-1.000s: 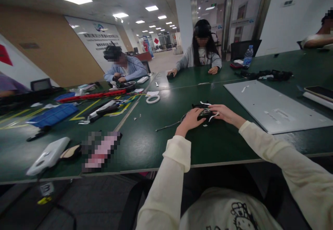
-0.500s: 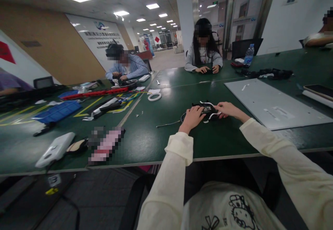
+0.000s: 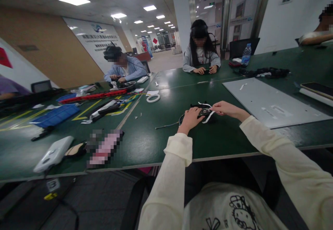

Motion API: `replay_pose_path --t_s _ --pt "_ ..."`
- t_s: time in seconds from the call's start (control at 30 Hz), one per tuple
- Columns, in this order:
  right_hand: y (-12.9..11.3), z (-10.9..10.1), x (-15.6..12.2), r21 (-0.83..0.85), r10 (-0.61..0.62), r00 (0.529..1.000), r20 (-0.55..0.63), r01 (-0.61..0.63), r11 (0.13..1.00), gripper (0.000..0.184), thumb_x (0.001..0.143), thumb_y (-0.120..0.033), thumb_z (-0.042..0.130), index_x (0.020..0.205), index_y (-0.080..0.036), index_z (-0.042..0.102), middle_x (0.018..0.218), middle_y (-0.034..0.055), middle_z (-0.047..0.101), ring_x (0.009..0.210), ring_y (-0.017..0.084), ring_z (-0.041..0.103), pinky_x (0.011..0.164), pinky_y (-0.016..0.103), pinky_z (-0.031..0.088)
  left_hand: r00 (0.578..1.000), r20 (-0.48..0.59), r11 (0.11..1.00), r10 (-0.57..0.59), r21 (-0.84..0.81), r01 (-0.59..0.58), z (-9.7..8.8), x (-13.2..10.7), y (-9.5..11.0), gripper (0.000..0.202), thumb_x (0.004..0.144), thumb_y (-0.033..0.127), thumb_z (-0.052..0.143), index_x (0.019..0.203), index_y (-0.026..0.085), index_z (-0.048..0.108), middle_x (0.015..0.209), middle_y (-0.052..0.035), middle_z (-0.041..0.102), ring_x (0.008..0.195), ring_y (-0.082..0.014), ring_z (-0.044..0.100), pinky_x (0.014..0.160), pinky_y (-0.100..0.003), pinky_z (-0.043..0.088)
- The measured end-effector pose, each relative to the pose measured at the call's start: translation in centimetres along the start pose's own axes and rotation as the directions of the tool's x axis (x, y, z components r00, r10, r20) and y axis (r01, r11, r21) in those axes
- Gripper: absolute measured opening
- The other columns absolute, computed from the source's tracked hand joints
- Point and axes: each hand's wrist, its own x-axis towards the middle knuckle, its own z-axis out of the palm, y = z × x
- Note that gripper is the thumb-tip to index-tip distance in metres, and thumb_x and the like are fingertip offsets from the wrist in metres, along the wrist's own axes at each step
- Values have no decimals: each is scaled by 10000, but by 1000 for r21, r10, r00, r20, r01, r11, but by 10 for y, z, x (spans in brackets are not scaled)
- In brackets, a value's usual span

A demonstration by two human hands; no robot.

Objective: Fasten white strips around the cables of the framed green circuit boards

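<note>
A small black device with a circuit part showing lies on the green table in front of me. My left hand rests on its left side, fingers curled over it, holding it down. My right hand pinches a thin white strip at the device's right end; the strip hangs down from my fingers. A thin grey cable runs out to the left of the device.
A grey metal panel lies to the right. A roll of white tape sits farther back. To the left are a blue tray, a white device and cables. Three other people sit at the far side.
My right hand has lifted slightly and pulled the white strip up off the device. The person opposite has brought both hands together on a dark object.
</note>
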Motion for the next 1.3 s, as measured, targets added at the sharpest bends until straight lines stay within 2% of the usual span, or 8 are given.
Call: replay_pose_path --t_s 0.13,0.27,0.43,0.63,0.77,0.87,1.07,1.3 --pt "-7 0 0 204 -88 992 -95 106 973 459 686 -534 749 650 -188 450 528 -86 347 440 28 273 426 187 192 1000 -15 999 -3 -33 3 1 -1 -1 414 884 400 532 1271 252 534 1315 -105 522 1213 -295 470 982 -472 366" --pt "-9 -3 -3 201 -96 984 -149 126 972 463 699 -535 742 654 -191 435 541 -77 363 456 34 288 437 196 193 997 -76 994 -32 -111 24 -1 1 0 339 907 319 484 1229 256 569 1367 -87 485 1262 -285 437 1029 -492 346" --pt "-6 4 -5 64 -110 991 -76 115 991 448 749 -571 672 660 -185 463 538 -69 392 472 47 327 457 196 214 960 -231 867 -158 -499 23 -16 7 9 344 959 226 317 1173 198 585 1292 -83 558 1216 -185 498 1033 -356 386" --pt "-1 6 -2 -106 -192 978 -80 183 977 428 794 -590 590 683 -182 526 535 -56 441 490 66 384 493 200 274 999 35 610 -15 -792 37 -25 6 23 385 941 433 408 1082 144 619 933 -77 681 831 -146 632 736 -257 476" --pt "5 -1 0 -290 -251 944 -216 183 939 429 817 -579 555 658 -180 543 515 -48 460 482 77 411 505 210 296 994 104 648 -16 -756 89 -20 6 19 390 857 496 518 824 132 653 573 29 539 521 -80 499 561 -215 391" --pt "11 -6 1 -517 -323 904 -280 142 844 388 832 -527 552 692 -170 605 523 -33 520 488 92 461 529 221 321 992 41 670 -116 -734 109 -15 8 13 368 848 478 514 860 140 659 520 63 480 466 -64 437 520 -198 349" --pt "16 -8 -1 -749 -431 878 -206 142 648 326 857 -380 560 1105 -189 653 619 -24 603 554 120 534 576 225 352 992 75 678 -98 -725 122 -8 8 9 297 879 381 448 880 139 620 485 65 500 432 -68 457 505 -182 362" --pt "18 -6 -5 -829 -430 888 -162 114 548 322 893 -326 530 1173 -204 631 664 -16 614 581 120 546 603 220 360 996 -4 942 -91 -324 84 -6 5 14 317 913 368 462 756 146 626 596 -7 609 550 -118 547 607 -229 410"
